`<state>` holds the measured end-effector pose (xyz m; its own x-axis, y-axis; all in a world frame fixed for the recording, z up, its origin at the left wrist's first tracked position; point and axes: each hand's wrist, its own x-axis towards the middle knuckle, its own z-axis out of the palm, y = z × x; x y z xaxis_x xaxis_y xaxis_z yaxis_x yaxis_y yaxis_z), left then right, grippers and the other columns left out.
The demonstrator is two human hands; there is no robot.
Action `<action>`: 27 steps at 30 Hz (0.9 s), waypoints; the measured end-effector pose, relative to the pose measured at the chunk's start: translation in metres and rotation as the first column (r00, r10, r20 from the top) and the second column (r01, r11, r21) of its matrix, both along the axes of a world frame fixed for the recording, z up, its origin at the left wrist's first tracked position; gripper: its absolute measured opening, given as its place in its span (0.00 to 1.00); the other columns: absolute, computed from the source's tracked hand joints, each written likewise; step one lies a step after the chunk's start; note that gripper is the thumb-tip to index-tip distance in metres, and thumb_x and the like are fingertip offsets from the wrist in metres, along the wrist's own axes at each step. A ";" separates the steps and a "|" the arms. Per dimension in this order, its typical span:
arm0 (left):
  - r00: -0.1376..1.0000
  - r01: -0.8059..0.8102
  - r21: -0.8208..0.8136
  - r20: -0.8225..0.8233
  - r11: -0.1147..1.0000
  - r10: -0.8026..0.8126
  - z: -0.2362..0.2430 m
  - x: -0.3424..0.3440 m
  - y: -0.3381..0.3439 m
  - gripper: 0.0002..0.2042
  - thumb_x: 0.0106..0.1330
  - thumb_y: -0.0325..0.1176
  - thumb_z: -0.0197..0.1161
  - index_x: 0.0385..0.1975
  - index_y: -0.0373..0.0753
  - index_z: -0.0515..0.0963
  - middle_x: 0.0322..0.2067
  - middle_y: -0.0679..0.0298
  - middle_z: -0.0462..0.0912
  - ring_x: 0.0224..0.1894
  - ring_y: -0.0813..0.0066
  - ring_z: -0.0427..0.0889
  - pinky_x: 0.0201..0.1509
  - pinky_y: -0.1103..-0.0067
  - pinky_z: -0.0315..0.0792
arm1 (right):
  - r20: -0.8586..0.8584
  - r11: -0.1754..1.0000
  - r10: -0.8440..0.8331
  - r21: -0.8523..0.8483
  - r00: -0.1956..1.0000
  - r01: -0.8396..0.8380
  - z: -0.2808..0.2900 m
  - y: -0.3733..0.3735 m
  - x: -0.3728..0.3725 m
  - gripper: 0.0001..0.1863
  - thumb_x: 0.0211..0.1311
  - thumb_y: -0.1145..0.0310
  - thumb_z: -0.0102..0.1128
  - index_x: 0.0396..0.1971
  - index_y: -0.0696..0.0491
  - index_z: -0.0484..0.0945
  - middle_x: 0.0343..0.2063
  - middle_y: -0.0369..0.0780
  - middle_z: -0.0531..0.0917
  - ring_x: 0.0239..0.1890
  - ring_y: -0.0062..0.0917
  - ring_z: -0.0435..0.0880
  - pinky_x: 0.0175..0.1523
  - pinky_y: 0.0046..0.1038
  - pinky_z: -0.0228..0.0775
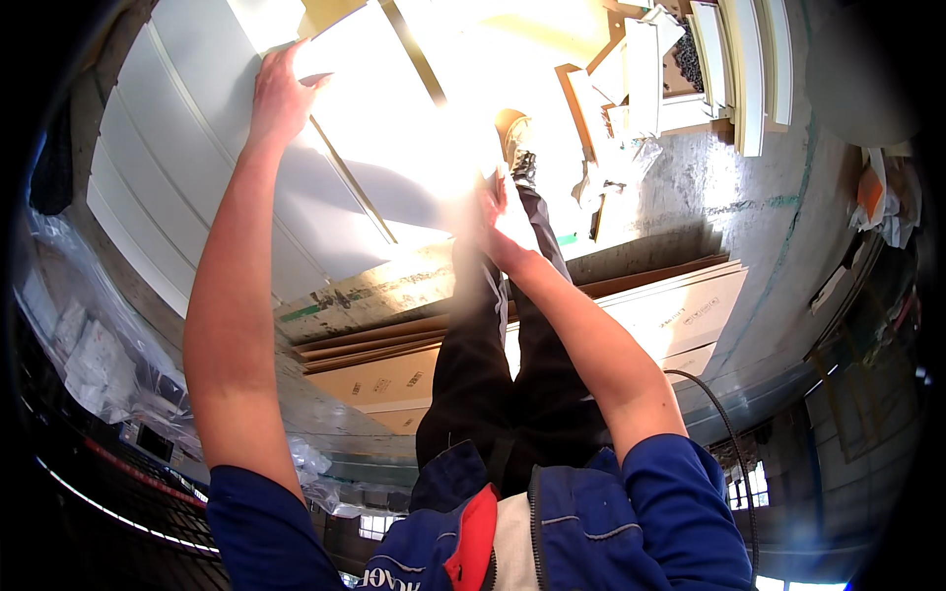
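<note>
White panels (128,158), long and ridged, spread across the upper left of the frame, where a worker in a blue short-sleeved jacket (591,512) leans over them with both arms extended. The left hand (283,98) is at the left border of a sunlit panel (379,118), fingers bent and thumb set apart from them; whether they pinch the edge cannot be told. Near the centre, the right hand (506,222) is near that panel's lower right end, its fingers curled, but glare hides the tips and any hold they may have. A dark boot (519,153) is planted just above the right hand.

Below the panels, flat brown cardboard (379,379) lies stacked on either side of the worker's dark trousers (473,394). White channel-shaped pieces (739,69) are bunched at upper right, above bare concrete floor (705,182); clear plastic wrap (89,335) fills the left margin.

The step in hand appears to be positioning or steadying the sunlit panel, with the hands set well apart along it. Any next move would seem to call for a sure grip at both places, an even shift that keeps the sheet level, and care around the boot and cardboard.
</note>
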<state>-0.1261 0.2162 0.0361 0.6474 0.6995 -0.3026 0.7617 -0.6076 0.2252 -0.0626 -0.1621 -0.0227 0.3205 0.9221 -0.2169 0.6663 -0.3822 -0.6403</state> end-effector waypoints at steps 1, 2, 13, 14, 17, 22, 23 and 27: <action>1.000 -0.001 0.005 -0.003 1.000 0.001 0.000 0.000 -0.001 0.32 0.60 0.40 0.72 0.64 0.42 0.69 0.59 0.56 0.72 0.63 0.59 0.70 0.68 0.68 0.66 | -0.015 1.000 -0.022 0.000 1.000 0.022 0.006 0.002 0.001 0.21 0.49 0.81 0.63 0.45 0.67 0.71 0.64 0.68 0.61 0.65 0.58 0.67 0.67 0.40 0.67; 1.000 -0.003 0.009 -0.006 1.000 0.003 0.001 -0.001 -0.002 0.32 0.60 0.40 0.72 0.63 0.42 0.69 0.59 0.56 0.72 0.63 0.59 0.70 0.68 0.68 0.66 | -0.030 0.999 -0.043 -0.001 0.999 0.043 0.012 0.002 0.002 0.21 0.49 0.80 0.64 0.45 0.66 0.71 0.64 0.68 0.61 0.65 0.57 0.67 0.67 0.40 0.67; 0.998 -0.032 -0.030 -0.047 0.999 0.030 -0.002 0.002 0.003 0.33 0.61 0.44 0.71 0.64 0.41 0.68 0.61 0.54 0.70 0.65 0.58 0.68 0.68 0.67 0.67 | -0.140 0.996 -0.061 -0.067 0.988 0.052 0.030 0.005 0.010 0.22 0.52 0.77 0.68 0.47 0.64 0.71 0.66 0.69 0.57 0.65 0.57 0.67 0.68 0.39 0.66; 0.999 -0.027 -0.024 -0.045 0.999 0.026 -0.002 0.002 0.003 0.33 0.61 0.44 0.71 0.65 0.41 0.68 0.61 0.54 0.70 0.65 0.58 0.68 0.69 0.67 0.67 | -0.155 0.996 -0.065 -0.073 0.986 0.054 0.032 0.006 0.011 0.22 0.52 0.77 0.68 0.47 0.64 0.71 0.66 0.69 0.56 0.66 0.58 0.66 0.68 0.39 0.66; 0.998 -0.029 -0.017 -0.049 0.999 0.028 -0.007 -0.007 0.002 0.33 0.62 0.44 0.70 0.65 0.42 0.67 0.61 0.55 0.70 0.66 0.59 0.67 0.69 0.66 0.66 | -0.105 0.997 -0.031 -0.072 0.994 0.024 0.026 0.005 0.006 0.23 0.51 0.77 0.69 0.47 0.64 0.70 0.66 0.70 0.56 0.66 0.59 0.64 0.69 0.39 0.65; 0.988 -0.092 0.069 0.130 0.993 0.082 0.000 -0.007 -0.018 0.33 0.62 0.41 0.70 0.68 0.46 0.65 0.61 0.56 0.69 0.66 0.60 0.67 0.69 0.67 0.66 | -0.083 0.999 0.001 -0.043 0.997 -0.005 0.025 0.002 0.007 0.25 0.51 0.76 0.69 0.48 0.65 0.68 0.67 0.70 0.53 0.68 0.60 0.62 0.70 0.39 0.63; 0.975 -0.118 0.082 0.196 0.990 0.100 0.008 -0.004 -0.029 0.34 0.62 0.41 0.70 0.68 0.46 0.65 0.61 0.56 0.69 0.66 0.60 0.67 0.69 0.67 0.66 | -0.073 0.999 0.008 -0.040 0.997 -0.011 0.020 0.001 0.007 0.26 0.51 0.76 0.69 0.49 0.65 0.68 0.67 0.70 0.52 0.68 0.60 0.61 0.70 0.39 0.63; 0.918 -0.253 0.104 0.341 0.962 0.204 0.023 -0.038 -0.083 0.32 0.64 0.36 0.69 0.67 0.42 0.65 0.60 0.57 0.70 0.66 0.61 0.67 0.68 0.66 0.66 | -0.160 0.987 0.053 -0.141 0.986 -0.076 0.028 0.003 0.012 0.29 0.52 0.77 0.68 0.54 0.64 0.66 0.69 0.69 0.47 0.69 0.60 0.59 0.70 0.39 0.63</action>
<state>-0.1643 0.1330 0.0596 0.5101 0.8601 0.0107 0.7837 -0.4698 0.4063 -0.0506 -0.1593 0.0056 0.2136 0.8943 -0.3932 0.5894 -0.4390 -0.6782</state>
